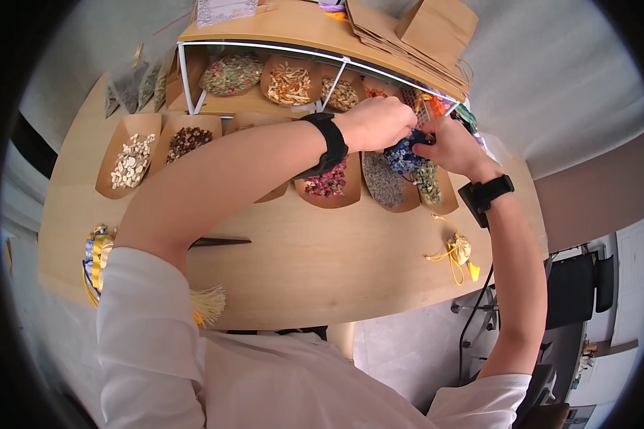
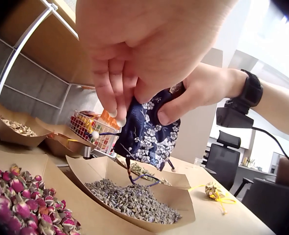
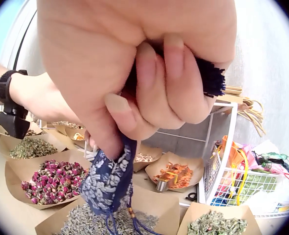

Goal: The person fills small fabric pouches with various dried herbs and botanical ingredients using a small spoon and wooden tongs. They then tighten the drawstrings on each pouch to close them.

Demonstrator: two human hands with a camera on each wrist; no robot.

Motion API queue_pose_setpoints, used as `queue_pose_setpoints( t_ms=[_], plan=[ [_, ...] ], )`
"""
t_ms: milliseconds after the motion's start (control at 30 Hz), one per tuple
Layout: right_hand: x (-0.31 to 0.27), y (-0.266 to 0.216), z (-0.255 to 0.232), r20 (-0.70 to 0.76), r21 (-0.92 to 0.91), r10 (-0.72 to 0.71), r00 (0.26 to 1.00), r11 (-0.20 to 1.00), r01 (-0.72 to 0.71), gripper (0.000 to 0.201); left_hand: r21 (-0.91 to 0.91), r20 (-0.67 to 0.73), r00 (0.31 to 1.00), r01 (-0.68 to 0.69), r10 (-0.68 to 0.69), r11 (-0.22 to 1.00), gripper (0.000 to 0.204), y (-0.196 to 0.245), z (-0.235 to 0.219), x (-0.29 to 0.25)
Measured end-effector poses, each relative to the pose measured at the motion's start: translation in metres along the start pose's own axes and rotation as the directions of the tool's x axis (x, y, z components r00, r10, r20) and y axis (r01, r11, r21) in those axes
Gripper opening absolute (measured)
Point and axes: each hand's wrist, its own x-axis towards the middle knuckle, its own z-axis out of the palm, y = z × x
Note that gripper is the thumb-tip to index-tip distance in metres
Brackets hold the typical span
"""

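A dark blue pouch with white blossoms (image 1: 406,155) hangs above the tray of lavender (image 1: 386,184), tilted, its cords dangling in the left wrist view. My right hand (image 1: 459,149) pinches its upper part between thumb and curled fingers; a dark tassel (image 3: 211,78) pokes out of that fist. My left hand (image 1: 381,123) holds the pouch's other side at the edge, fingers bent downward in the left wrist view. The pouch's mouth is hidden by the hands.
Paper trays hold rosebuds (image 1: 327,179), white pieces (image 1: 132,161) and green leaves (image 1: 428,184). Behind them stands a white-framed shelf (image 1: 265,32) with more trays. A wire basket (image 3: 247,186) sits at the right. A yellow-corded pouch (image 1: 461,250) lies near the table's right edge.
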Motion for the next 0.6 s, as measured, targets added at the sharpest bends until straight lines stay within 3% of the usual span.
queue_pose_setpoints(
  t_ms=[300, 600],
  plan=[
    [-0.005, -0.011, 0.000, -0.011, 0.051, 0.059, 0.998, 0.997, -0.058, 0.037, -0.045, -0.004, 1.000, 0.024, -0.024, 0.999, 0.011, -0.004, 0.002, 0.001],
    [-0.002, 0.006, 0.008, -0.080, -0.005, 0.025, 0.996, 1.000, -0.025, 0.030, -0.019, -0.001, 0.998, 0.065, -0.065, 0.998, 0.014, 0.000, 0.004, 0.003]
  ],
)
